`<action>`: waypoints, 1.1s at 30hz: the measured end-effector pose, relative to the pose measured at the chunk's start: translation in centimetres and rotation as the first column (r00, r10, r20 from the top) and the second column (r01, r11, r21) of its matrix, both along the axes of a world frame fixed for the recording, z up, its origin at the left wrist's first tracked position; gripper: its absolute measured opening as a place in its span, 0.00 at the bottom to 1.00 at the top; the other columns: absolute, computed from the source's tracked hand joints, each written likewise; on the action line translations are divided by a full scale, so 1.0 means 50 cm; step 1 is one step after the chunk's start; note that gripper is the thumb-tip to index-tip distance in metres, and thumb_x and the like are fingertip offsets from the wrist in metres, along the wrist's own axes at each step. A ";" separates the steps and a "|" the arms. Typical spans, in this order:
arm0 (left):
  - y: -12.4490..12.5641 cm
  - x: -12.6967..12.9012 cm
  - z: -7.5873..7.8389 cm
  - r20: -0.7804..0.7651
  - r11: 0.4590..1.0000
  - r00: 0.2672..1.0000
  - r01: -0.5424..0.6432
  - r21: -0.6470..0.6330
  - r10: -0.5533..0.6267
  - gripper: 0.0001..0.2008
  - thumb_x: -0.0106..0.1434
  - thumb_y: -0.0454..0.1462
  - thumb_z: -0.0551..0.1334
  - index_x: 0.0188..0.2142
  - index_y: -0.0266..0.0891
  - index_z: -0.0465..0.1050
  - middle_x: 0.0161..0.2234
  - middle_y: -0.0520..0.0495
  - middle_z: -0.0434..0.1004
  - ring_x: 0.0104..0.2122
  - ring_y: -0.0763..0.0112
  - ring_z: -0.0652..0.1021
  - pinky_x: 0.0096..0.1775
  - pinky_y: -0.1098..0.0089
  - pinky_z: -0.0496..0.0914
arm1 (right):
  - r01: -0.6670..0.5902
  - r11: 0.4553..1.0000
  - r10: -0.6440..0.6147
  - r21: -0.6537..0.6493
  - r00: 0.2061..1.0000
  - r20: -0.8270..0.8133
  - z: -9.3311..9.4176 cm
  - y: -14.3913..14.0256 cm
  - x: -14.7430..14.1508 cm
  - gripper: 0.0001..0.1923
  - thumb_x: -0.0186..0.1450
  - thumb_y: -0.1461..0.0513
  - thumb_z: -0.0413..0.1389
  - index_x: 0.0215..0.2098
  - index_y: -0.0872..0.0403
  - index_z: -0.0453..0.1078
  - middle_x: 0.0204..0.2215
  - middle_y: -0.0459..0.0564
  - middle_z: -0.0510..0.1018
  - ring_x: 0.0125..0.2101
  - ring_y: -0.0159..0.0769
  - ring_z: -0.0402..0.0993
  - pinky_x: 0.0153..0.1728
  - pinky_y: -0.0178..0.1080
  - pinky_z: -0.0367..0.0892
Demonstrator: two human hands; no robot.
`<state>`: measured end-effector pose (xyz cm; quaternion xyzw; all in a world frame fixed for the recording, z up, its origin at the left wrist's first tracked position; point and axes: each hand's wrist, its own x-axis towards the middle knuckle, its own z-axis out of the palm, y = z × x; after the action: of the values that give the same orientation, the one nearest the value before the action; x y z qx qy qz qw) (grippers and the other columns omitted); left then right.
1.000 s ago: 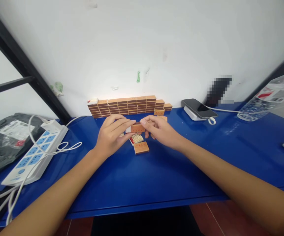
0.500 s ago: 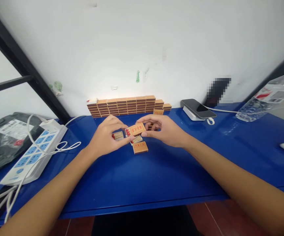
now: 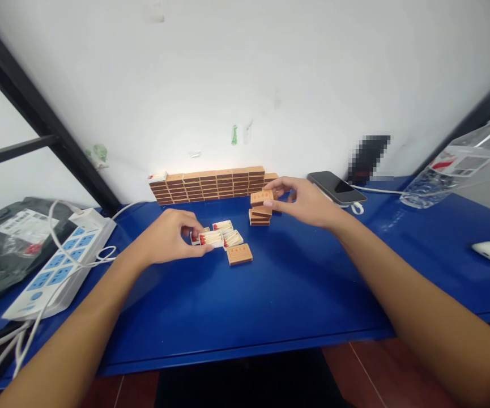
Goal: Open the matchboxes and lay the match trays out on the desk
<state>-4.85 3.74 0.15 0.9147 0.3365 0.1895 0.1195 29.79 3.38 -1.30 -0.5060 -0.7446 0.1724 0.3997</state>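
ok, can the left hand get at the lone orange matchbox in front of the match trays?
Likely yes: the left hand is close and nothing covers the orange matchbox, but it would probably have to release the match tray it's pinching first.

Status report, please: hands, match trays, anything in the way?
Left hand gripping match tray. Right hand holding orange matchbox over small stack. More trays beside left hand; loose matchbox in front, blocking neither hand.
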 end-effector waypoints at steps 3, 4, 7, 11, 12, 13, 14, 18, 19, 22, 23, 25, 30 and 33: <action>-0.001 -0.005 0.001 -0.097 0.996 0.995 -0.017 -0.083 0.009 0.14 0.57 0.49 0.73 0.31 0.42 0.84 0.27 0.51 0.78 0.24 0.72 0.73 0.27 0.70 0.64 | 0.015 1.000 -0.018 0.020 0.992 0.123 -0.024 0.013 0.005 0.21 0.61 0.51 0.67 0.47 0.54 0.76 0.44 0.57 0.80 0.45 0.49 0.75 0.49 0.51 0.71; 0.000 -0.007 0.001 -0.124 0.994 0.992 -0.025 -0.108 0.011 0.14 0.56 0.49 0.73 0.31 0.42 0.84 0.26 0.51 0.78 0.24 0.72 0.73 0.27 0.70 0.64 | 0.009 1.000 -0.013 0.028 0.986 0.164 -0.029 0.015 0.005 0.21 0.61 0.50 0.66 0.46 0.54 0.76 0.45 0.57 0.80 0.47 0.51 0.75 0.51 0.53 0.70; 0.004 -0.013 0.000 -0.178 0.983 0.984 -0.056 -0.176 0.024 0.15 0.55 0.51 0.73 0.32 0.42 0.85 0.26 0.51 0.79 0.25 0.71 0.75 0.27 0.70 0.64 | -0.003 0.997 -0.012 0.076 0.979 0.204 -0.029 0.008 -0.002 0.21 0.62 0.50 0.65 0.47 0.53 0.75 0.48 0.58 0.80 0.53 0.54 0.72 0.54 0.56 0.68; 0.001 -0.012 0.004 -0.192 0.979 0.981 -0.067 -0.194 0.029 0.17 0.56 0.52 0.73 0.34 0.42 0.84 0.26 0.52 0.78 0.25 0.70 0.75 0.27 0.70 0.64 | -0.035 0.991 0.016 0.128 0.990 0.141 0.002 -0.030 -0.030 0.16 0.64 0.51 0.64 0.44 0.52 0.76 0.40 0.54 0.80 0.44 0.47 0.73 0.46 0.48 0.69; -0.002 -0.009 0.005 -0.185 0.982 0.982 -0.065 -0.179 0.031 0.17 0.56 0.52 0.72 0.33 0.41 0.84 0.26 0.52 0.78 0.25 0.71 0.74 0.27 0.70 0.63 | -0.093 0.993 0.083 0.066 0.987 0.140 0.010 -0.042 -0.039 0.15 0.64 0.50 0.64 0.42 0.52 0.76 0.35 0.52 0.79 0.38 0.43 0.73 0.40 0.45 0.69; -0.006 -0.003 0.007 -0.174 0.985 0.984 -0.061 -0.159 0.033 0.17 0.56 0.52 0.72 0.33 0.41 0.83 0.26 0.52 0.77 0.25 0.71 0.73 0.27 0.70 0.63 | -0.169 0.985 0.171 -0.023 0.974 0.152 0.016 -0.054 -0.048 0.16 0.64 0.49 0.64 0.41 0.51 0.76 0.32 0.49 0.77 0.33 0.39 0.71 0.36 0.42 0.67; -0.010 0.003 0.007 -0.161 0.989 0.986 -0.057 -0.136 0.035 0.18 0.56 0.53 0.72 0.33 0.41 0.82 0.25 0.53 0.76 0.24 0.72 0.72 0.27 0.70 0.62 | -0.229 0.967 0.246 -0.109 0.954 0.173 0.020 -0.064 -0.057 0.17 0.64 0.48 0.65 0.41 0.51 0.76 0.31 0.47 0.76 0.31 0.37 0.70 0.33 0.40 0.65; -0.028 0.030 0.001 -0.093 0.998 0.995 -0.038 -0.051 0.033 0.17 0.55 0.51 0.73 0.32 0.40 0.80 0.25 0.53 0.73 0.25 0.72 0.70 0.28 0.69 0.62 | -0.282 0.921 0.362 -0.271 0.876 0.318 0.005 -0.080 -0.082 0.23 0.57 0.47 0.70 0.43 0.52 0.76 0.34 0.47 0.78 0.31 0.35 0.70 0.30 0.38 0.62; -0.031 0.035 -0.003 -0.079 0.999 0.996 -0.031 -0.032 0.028 0.17 0.55 0.51 0.74 0.32 0.40 0.80 0.26 0.53 0.72 0.25 0.72 0.70 0.29 0.69 0.62 | -0.286 0.917 0.373 -0.280 0.861 0.345 -0.004 -0.079 -0.086 0.24 0.57 0.47 0.70 0.43 0.52 0.76 0.35 0.48 0.78 0.32 0.36 0.71 0.30 0.38 0.61; -0.039 0.045 -0.017 -0.064 1.000 0.998 0.000 0.027 0.002 0.19 0.54 0.51 0.75 0.36 0.40 0.82 0.28 0.51 0.73 0.28 0.70 0.71 0.31 0.68 0.64 | -0.336 0.897 0.426 -0.286 0.830 0.360 -0.025 -0.072 -0.093 0.22 0.58 0.47 0.70 0.41 0.53 0.75 0.35 0.48 0.77 0.32 0.36 0.70 0.31 0.38 0.62; -0.040 0.047 -0.022 -0.064 0.999 0.998 0.012 0.044 -0.009 0.20 0.55 0.52 0.75 0.39 0.40 0.83 0.30 0.50 0.75 0.30 0.68 0.73 0.32 0.67 0.65 | -0.353 0.892 0.439 -0.284 0.827 0.351 -0.029 -0.070 -0.094 0.21 0.59 0.48 0.69 0.41 0.53 0.75 0.35 0.48 0.77 0.32 0.36 0.70 0.32 0.38 0.62; -0.043 0.049 -0.033 -0.041 0.996 0.999 0.026 0.084 -0.023 0.24 0.55 0.53 0.75 0.44 0.41 0.83 0.34 0.47 0.78 0.34 0.64 0.75 0.35 0.65 0.68 | -0.376 0.886 0.450 -0.272 0.838 0.308 -0.028 -0.070 -0.095 0.19 0.60 0.50 0.69 0.41 0.53 0.75 0.34 0.48 0.77 0.32 0.36 0.70 0.32 0.39 0.63; -0.042 0.055 -0.053 0.084 0.980 0.992 0.079 0.180 -0.096 0.22 0.60 0.51 0.74 0.48 0.42 0.82 0.40 0.44 0.81 0.39 0.61 0.78 0.40 0.63 0.72 | -0.375 0.907 0.400 -0.190 0.909 0.117 -0.012 -0.080 -0.098 0.19 0.61 0.50 0.69 0.45 0.51 0.76 0.33 0.47 0.76 0.33 0.36 0.71 0.32 0.38 0.66; -0.039 0.056 -0.056 0.164 0.974 0.982 0.057 0.221 -0.095 0.15 0.62 0.46 0.73 0.44 0.42 0.81 0.40 0.45 0.81 0.38 0.63 0.78 0.39 0.65 0.73 | -0.362 0.913 0.374 -0.186 0.927 0.032 -0.013 -0.082 -0.102 0.21 0.62 0.51 0.68 0.48 0.51 0.74 0.34 0.46 0.76 0.31 0.34 0.71 0.30 0.37 0.66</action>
<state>-2.06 1.80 -2.65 0.9145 0.2670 0.2988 0.0557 24.70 -0.70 -1.95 -0.3959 -0.8212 0.2930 0.2884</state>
